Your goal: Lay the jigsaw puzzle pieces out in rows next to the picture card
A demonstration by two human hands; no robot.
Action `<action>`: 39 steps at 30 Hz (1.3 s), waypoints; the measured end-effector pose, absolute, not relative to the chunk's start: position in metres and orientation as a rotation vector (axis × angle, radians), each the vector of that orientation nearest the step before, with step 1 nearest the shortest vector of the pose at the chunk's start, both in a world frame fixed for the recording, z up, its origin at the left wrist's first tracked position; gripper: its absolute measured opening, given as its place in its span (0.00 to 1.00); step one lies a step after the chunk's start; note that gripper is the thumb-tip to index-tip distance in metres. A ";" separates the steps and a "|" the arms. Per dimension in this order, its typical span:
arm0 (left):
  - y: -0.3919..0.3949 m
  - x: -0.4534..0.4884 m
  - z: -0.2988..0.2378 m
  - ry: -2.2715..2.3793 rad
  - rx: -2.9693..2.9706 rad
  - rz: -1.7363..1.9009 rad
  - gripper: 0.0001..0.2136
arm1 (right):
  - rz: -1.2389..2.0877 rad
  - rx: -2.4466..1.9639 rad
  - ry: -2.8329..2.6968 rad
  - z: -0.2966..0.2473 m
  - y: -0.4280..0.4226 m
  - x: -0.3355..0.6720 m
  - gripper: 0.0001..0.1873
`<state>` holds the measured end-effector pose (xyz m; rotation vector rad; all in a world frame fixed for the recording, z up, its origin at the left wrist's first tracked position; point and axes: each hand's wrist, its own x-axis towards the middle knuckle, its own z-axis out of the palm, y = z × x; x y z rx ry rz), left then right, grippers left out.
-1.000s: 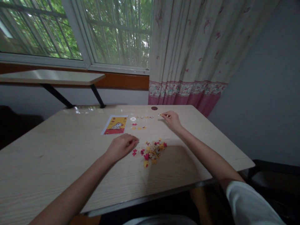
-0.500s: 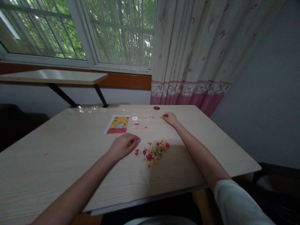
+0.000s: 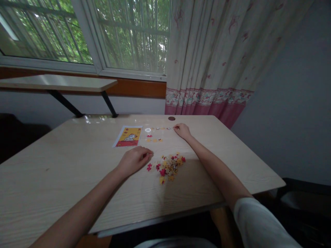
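Hands first: right hand [image 3: 182,131] reaches far across the surface [image 3: 64,172], fingertips drawn together at the right end of a row of small pieces [image 3: 162,128]. Whether it grips the end piece is too small to tell. Left hand [image 3: 134,160] lies palm down, fingers loosely curled, nothing visible in it, just left of the loose pile of puzzle pieces [image 3: 169,167]; a red piece [image 3: 149,167] sits just beside its knuckles. Pile is red, yellow and orange, near mid-surface, between both forearms. White ring [image 3: 148,130] at the row's left end. Few orange pieces [image 3: 154,140] below the row. Picture card [image 3: 128,136], yellow and red, lies flat to the left of the ring. Curtain [image 3: 207,62] and window [image 3: 116,34] behind.
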<state>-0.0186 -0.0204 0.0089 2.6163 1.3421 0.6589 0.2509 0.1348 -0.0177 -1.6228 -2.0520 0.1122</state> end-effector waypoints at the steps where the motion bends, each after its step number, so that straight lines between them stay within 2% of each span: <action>1: -0.021 -0.019 0.009 1.342 2.614 0.658 0.11 | 0.115 -1.621 -2.050 -0.019 0.136 0.251 0.11; 15: -0.021 -0.019 0.010 1.350 2.599 0.631 0.11 | 0.294 -1.434 -2.007 -0.014 0.131 0.256 0.12; 21: -0.022 -0.016 0.011 1.340 2.595 0.613 0.11 | 0.880 -1.076 -2.285 0.002 0.089 0.263 0.12; 23: -0.023 -0.015 0.010 1.334 2.595 0.612 0.11 | 0.977 -0.965 -2.430 0.007 0.071 0.268 0.12; 28: -0.024 -0.014 0.011 1.307 2.597 0.604 0.11 | 0.853 -0.838 -2.690 0.016 0.041 0.282 0.11; 39: -0.025 -0.013 0.009 1.276 2.574 0.607 0.11 | 0.704 -1.057 -2.784 0.025 0.021 0.279 0.09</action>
